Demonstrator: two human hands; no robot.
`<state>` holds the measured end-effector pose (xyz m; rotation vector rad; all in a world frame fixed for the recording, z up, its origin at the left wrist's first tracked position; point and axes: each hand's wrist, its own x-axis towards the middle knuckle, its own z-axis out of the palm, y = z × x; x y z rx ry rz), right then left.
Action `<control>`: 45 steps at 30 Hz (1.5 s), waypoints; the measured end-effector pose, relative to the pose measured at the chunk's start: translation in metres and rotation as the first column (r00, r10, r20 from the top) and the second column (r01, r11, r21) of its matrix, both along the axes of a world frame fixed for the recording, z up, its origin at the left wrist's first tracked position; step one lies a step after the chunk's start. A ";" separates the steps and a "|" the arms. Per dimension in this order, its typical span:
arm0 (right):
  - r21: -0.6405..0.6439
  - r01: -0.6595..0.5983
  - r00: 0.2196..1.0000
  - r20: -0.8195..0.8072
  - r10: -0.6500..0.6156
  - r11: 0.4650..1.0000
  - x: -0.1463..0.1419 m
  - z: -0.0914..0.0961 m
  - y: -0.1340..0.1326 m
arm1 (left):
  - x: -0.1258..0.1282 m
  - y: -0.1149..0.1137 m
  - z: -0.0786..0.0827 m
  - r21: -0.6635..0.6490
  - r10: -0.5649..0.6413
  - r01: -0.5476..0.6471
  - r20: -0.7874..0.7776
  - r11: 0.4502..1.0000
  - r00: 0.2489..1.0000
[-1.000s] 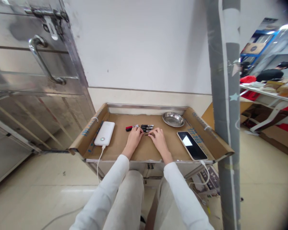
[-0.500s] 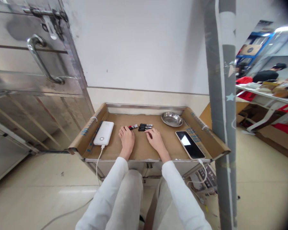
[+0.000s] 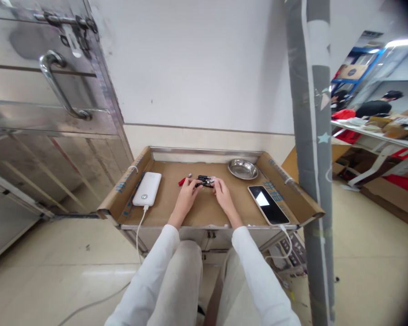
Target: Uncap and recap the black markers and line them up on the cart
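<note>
Both of my hands are on a cardboard-lined metal cart (image 3: 204, 213) in front of my knees. My left hand (image 3: 187, 192) and my right hand (image 3: 221, 191) close from either side on a small bunch of black marker pens (image 3: 205, 181), fingers pinched round their ends. A red marker (image 3: 183, 180) lies just left of the bunch, by my left fingertips. The pens sit near the middle of the cart, towards its far side.
A white power bank (image 3: 147, 189) with a cable lies on the cart's left, a steel dish (image 3: 243, 169) at the far right, a phone (image 3: 266, 204) on charge at the right. A grey padded pillar (image 3: 309, 149) stands right, a steel door (image 3: 44, 90) left. People work at a distant table.
My hands lay flat and apart on the cardboard half a second ago. They have moved forward and inward and closed on the black markers.
</note>
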<state>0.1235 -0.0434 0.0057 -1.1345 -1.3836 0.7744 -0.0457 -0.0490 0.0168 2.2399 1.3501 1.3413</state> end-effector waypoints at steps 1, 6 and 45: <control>-0.059 -0.049 0.992 -0.121 0.042 0.997 0.001 0.000 0.000 | 0.001 -0.001 0.001 0.006 -0.070 0.070 0.004 0.998 0.998; -0.208 -0.354 0.836 -0.507 0.209 0.912 0.002 0.009 -0.008 | 0.006 -0.002 0.003 0.062 -0.145 0.141 0.066 0.988 0.987; 0.059 -0.156 0.947 0.292 0.132 0.986 0.001 -0.006 0.001 | 0.007 0.015 -0.013 -0.065 0.014 -0.017 -0.050 0.998 0.999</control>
